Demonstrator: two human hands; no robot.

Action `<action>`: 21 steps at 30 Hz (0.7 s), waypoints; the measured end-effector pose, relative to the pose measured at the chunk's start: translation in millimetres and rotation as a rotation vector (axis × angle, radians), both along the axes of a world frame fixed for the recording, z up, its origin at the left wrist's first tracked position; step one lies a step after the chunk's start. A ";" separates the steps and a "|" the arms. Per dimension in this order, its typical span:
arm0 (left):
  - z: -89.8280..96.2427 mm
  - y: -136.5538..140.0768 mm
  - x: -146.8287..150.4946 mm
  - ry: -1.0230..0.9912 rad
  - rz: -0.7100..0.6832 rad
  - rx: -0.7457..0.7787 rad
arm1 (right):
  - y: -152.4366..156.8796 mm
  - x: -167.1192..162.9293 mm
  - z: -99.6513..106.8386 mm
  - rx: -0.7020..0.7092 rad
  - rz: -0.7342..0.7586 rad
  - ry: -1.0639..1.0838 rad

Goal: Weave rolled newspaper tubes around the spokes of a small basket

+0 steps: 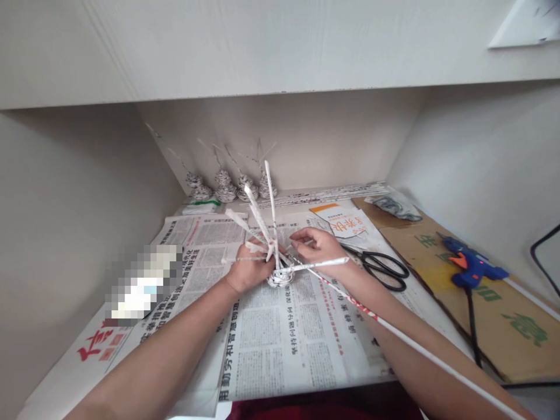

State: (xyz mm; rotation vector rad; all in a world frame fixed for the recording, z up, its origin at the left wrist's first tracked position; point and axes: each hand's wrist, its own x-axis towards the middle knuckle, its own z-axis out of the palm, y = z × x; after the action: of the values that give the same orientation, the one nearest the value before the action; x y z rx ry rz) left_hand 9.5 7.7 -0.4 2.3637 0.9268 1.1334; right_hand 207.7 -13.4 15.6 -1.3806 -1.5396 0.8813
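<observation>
A small round weave of rolled newspaper [280, 276] sits low over the newspaper sheets, with several paper spokes [271, 204] fanning up and out of it. My left hand [251, 267] grips it from the left, thumb and fingers closed at the base of the spokes. Just to the right hovers my right hand [317, 244], its fingers bent and slightly apart, with nothing visible between them. A long paper tube [394, 331] with red marks runs from the weave beneath my right hand and across my right forearm toward the lower right.
Black-handled scissors [385, 269] lie right of my hand. A blue glue gun [476, 269] rests on cardboard [520, 344]. Several woven gourd shapes [225, 188] stand at the back left, near a bundle of paper tubes [332, 193]. A white overhang [280, 46] crosses above.
</observation>
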 end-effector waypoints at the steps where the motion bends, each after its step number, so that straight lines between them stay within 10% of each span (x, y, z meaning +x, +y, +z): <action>1: -0.3 -0.1 0.1 -0.013 -0.007 -0.001 | -0.2 0.0 -1.1 -0.020 -0.006 0.013; 21: -0.4 -1.4 3.3 -0.073 -0.091 0.005 | -5.8 -2.5 -4.4 0.020 0.114 -0.085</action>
State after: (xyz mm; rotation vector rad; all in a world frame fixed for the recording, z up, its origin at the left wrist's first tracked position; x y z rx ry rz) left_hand 12.8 6.4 -0.8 2.3269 0.7850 1.1792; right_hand 205.2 -19.2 11.2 -1.3412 -1.7018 0.8832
